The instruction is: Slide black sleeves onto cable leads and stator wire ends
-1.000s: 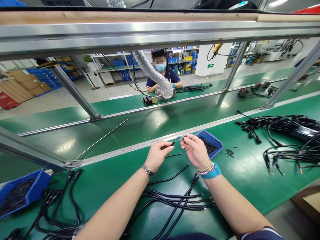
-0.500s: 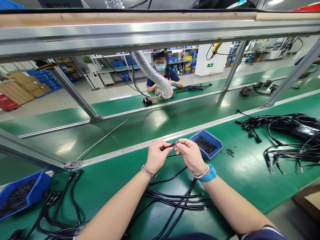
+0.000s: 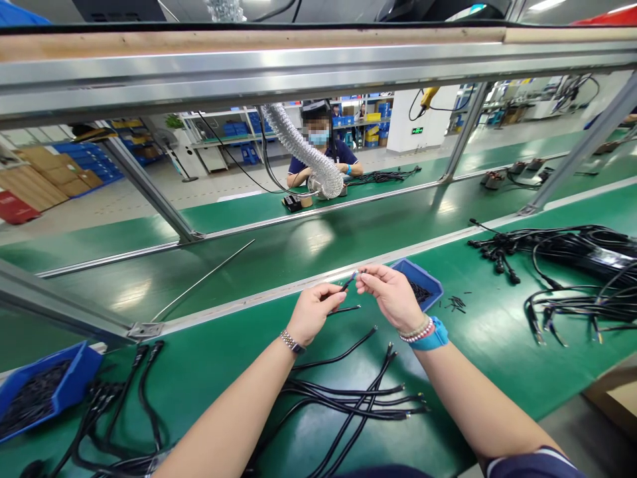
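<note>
My left hand point(image 3: 313, 311) pinches the end of a thin black cable point(image 3: 348, 283) and holds it up over the green bench mat point(image 3: 478, 352). My right hand point(image 3: 391, 294) is raised beside it, fingertips pinched on a tiny black piece point(image 3: 362, 273) right at the cable's tip. Whether piece and cable touch I cannot tell. Just behind my right hand sits a small blue tray point(image 3: 425, 280) of little black parts. More black cables point(image 3: 348, 398) lie fanned out on the mat below my wrists.
Another blue bin point(image 3: 50, 388) of black parts stands at the near left, with cable ends point(image 3: 129, 392) beside it. A big tangle of black cables point(image 3: 572, 265) fills the right side. A few loose parts point(image 3: 455, 304) lie by the tray. A person point(image 3: 321, 149) works at the opposite bench.
Both hands came together half a second ago, then lifted slightly and shifted right. The cable end now points up toward the right fingertips.
</note>
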{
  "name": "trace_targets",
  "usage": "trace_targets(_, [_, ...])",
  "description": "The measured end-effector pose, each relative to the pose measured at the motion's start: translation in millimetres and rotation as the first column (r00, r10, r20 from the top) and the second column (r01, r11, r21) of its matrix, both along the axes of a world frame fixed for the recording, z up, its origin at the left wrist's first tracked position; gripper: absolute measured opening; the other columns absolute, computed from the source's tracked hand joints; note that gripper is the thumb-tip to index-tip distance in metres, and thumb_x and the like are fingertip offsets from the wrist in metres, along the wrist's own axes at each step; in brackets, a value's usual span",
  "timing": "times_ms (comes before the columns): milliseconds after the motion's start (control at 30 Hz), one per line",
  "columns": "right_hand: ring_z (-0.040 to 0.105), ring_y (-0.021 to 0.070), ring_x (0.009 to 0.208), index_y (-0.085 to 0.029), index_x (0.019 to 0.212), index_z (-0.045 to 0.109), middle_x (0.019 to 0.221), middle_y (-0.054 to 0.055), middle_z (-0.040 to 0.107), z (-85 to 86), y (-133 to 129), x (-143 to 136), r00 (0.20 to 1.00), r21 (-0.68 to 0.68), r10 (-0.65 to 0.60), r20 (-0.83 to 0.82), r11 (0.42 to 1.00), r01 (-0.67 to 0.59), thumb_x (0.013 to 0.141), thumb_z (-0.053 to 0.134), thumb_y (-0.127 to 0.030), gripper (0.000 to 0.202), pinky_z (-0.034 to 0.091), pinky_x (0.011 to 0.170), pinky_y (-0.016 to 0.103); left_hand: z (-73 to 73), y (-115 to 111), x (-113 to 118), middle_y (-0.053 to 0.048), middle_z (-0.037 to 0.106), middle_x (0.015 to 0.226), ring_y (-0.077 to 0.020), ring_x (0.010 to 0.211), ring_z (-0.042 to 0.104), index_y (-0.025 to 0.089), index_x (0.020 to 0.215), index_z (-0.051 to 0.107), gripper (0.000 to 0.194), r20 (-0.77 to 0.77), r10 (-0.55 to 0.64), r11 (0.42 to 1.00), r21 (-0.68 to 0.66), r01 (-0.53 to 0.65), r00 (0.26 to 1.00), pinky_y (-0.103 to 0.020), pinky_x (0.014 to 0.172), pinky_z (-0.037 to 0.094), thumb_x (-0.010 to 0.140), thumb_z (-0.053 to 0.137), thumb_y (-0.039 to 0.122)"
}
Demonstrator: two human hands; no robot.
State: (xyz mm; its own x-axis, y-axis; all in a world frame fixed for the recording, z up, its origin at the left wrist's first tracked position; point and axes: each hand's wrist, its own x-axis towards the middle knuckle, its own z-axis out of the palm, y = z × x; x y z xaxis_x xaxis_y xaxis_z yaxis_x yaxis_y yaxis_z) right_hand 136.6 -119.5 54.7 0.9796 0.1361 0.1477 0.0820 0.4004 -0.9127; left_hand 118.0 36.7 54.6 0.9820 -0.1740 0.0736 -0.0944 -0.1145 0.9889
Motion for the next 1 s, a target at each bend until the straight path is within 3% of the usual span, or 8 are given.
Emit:
trace_targets(167, [0.056,0.0108,0.066,-0.017,0.076,0.064,0.078,0.002,0.063,3.6,-0.1,-0.9,0.997,0.053,-0.072,0.015,0.996,0.071,0.063,0.067,-0.025,0.015,0.047,0.065,0.027,-2.9,0.7,0.7,0.0,0.052,0.06,-0.0101,0.054,0.041,0.014,0.07,0.065,0.018,0.053,0.042,0.996,0.081,-0.046,0.998,-0.022,0.051,0.033,0.067,0.059,0.03])
trace_targets(267, [0.054,0.0098,0.062,-0.018,0.073,0.064,0.07,0.0,0.061,3.6,0.1,-0.2,0.993,0.063,-0.121,0.007,0.991,0.121,0.06,0.069,-0.023,0.014,0.045,0.062,0.025,-3.4,0.7,1.0,-0.001,0.055,0.063,-0.0112,0.056,0.043,0.014,0.07,0.066,0.018,0.084,0.05,0.992,0.112,-0.06,0.995,-0.022,0.053,0.034,0.067,0.059,0.03])
trace_targets(467, [0.054,0.0097,0.061,-0.017,0.071,0.063,0.066,0.0,0.06,5.8,-0.6,-1.6,0.995,0.072,-0.101,0.012,0.992,0.1,0.062,0.068,-0.022,0.011,0.044,0.06,0.024,-2.1,-0.1,0.1,-0.001,0.055,0.062,-0.0115,0.057,0.045,0.014,0.069,0.066,0.015,0.107,0.048,0.986,0.152,-0.064,0.993,-0.023,0.054,0.035,0.068,0.058,0.028])
trace_targets(867, [0.053,0.0094,0.061,-0.017,0.074,0.063,0.069,0.0,0.061,-0.5,-4.7,-0.8,0.993,-0.079,-0.089,0.08,0.992,0.095,0.062,0.066,-0.021,0.013,0.044,0.062,0.024,-1.3,-2.2,0.1,-0.001,0.058,0.062,-0.0124,0.058,0.048,0.015,0.067,0.066,0.013,0.118,0.063,0.985,0.15,-0.08,0.991,-0.024,0.056,0.036,0.067,0.06,0.027])
trace_targets(1000, [0.055,0.0096,0.067,-0.018,0.085,0.061,0.072,0.0,0.061,-4.3,1.6,-5.0,0.996,-0.08,-0.035,0.081,0.996,0.042,0.061,0.067,-0.018,0.025,0.044,0.066,0.024,-1.8,-2.1,-0.4,-0.002,0.058,0.065,-0.0121,0.058,0.048,0.015,0.071,0.066,0.014,0.114,0.075,0.983,0.156,-0.092,0.991,-0.024,0.056,0.037,0.067,0.06,0.026])
